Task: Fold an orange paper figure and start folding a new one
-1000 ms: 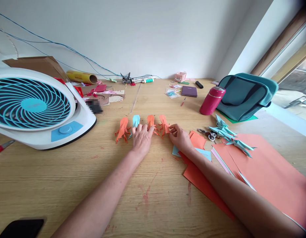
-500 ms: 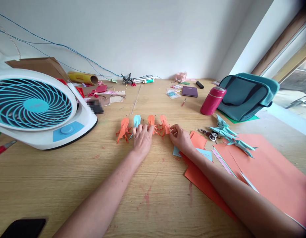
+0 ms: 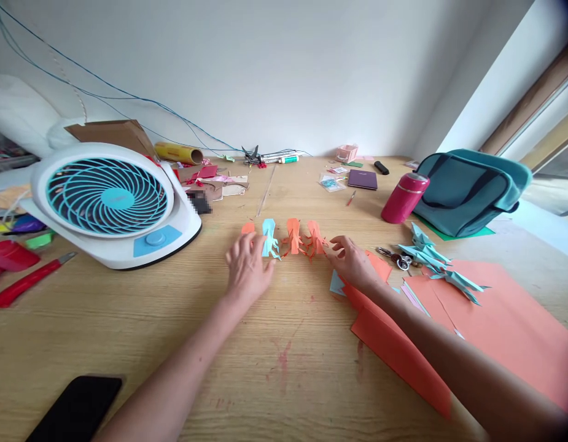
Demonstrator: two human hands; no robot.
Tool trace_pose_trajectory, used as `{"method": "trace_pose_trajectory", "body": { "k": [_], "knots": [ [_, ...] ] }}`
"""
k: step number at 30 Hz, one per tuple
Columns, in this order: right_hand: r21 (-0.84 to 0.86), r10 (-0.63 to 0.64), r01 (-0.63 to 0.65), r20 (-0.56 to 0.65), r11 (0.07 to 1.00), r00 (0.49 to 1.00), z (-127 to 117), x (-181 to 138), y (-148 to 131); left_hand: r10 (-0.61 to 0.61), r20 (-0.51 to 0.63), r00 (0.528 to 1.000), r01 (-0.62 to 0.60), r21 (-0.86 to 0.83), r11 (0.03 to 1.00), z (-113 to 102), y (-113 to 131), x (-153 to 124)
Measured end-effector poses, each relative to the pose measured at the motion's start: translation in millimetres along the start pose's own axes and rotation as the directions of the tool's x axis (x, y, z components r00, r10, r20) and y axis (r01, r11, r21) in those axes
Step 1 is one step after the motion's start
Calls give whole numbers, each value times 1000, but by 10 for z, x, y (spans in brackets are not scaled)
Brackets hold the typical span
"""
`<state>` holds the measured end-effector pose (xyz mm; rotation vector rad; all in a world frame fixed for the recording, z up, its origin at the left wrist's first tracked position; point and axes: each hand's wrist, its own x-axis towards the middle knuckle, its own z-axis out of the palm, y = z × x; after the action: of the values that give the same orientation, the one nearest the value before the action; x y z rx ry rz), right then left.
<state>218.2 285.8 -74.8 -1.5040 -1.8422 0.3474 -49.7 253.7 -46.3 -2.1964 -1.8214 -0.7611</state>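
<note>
Folded-paper figures with thin legs stand in a row across the middle of the table. My left hand (image 3: 247, 265), fingers spread, is in front of the leftmost orange paper figure (image 3: 248, 228) and mostly hides it; whether it touches it I cannot tell. Just right of those fingers is the light blue paper figure (image 3: 268, 237). Farther along come a second orange paper figure (image 3: 293, 236) and a third orange paper figure (image 3: 315, 238). Beside the third one's legs is my right hand (image 3: 352, 263), its fingers bent and slightly apart, with nothing visible in them.
Orange paper sheets (image 3: 403, 359) lie under and beside my right forearm. Light blue folded figures (image 3: 428, 255) and keys (image 3: 401, 261) are at the right, near a pink bottle (image 3: 404, 199) and a teal bag (image 3: 468, 193). Left stand a fan (image 3: 104, 202), a red-handled knife (image 3: 28, 282) and a black phone (image 3: 76, 408).
My left hand has shifted left from the blue and middle orange figures to the leftmost one, its fingers spreading. My right hand's fingers have loosened beside the rightmost figure. The view has turned left.
</note>
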Motion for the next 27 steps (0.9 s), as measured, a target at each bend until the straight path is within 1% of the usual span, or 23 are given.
{"method": "trace_pose_trajectory", "body": {
  "k": [2,4,7,9,11,16,21,27],
  "knots": [
    [-8,-10,9,-20,1000,1000,-37,-24,17,-52,36,998,51,20,998,-9,-275,-11],
    [-17,-21,21,-28,1000,999,-38,-47,31,-102,66,993,102,10,995,45,-504,-38],
    [-38,-37,36,-11,999,999,15,-62,31,-156,108,982,164,-72,984,197,-676,-55],
    [-52,-42,42,8,998,999,66,-56,13,-154,145,977,169,-100,980,299,-693,-28],
    [-62,-41,43,23,997,999,114,-41,-15,-144,157,977,161,-97,982,377,-677,20],
    [-81,-39,42,30,996,999,200,7,-83,-129,126,984,137,-54,989,471,-650,124],
    [-84,-31,32,14,996,999,261,48,-126,-140,111,984,143,-18,990,469,-631,159],
    [-86,-5,5,0,996,1000,300,59,-149,-161,111,981,160,24,987,382,-532,153]
  ]
}}
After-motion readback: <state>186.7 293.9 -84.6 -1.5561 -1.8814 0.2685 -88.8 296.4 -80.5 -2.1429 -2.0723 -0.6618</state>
